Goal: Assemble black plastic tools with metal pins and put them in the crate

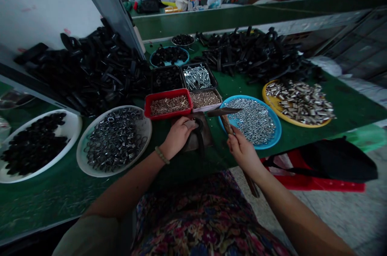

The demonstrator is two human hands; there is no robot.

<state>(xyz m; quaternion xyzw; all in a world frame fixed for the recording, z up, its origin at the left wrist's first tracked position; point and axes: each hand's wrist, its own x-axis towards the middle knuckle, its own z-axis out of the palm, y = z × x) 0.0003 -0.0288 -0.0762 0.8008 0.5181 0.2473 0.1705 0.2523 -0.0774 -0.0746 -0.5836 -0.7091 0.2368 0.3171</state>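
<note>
My right hand is wrapped round the wooden handle of a hammer. The long, dark metal head is raised, between the metal plate and the blue tray. With its fingers closed, my left hand pinches a black part that has a rounded end and a strap-like tail. That part lies on a flat metal plate on the green bench. Something small and shiny shows at my left fingertips, too small to name. Just behind the plate stand a red tray of copper-coloured rivets and a tray of smaller copper-coloured pieces.
A blue tray of small silver pieces and a yellow tray of metal sleeves stand right. Left are a tray of metal rings and a white tray. Black parts are heaped behind. A red crate stands lower right.
</note>
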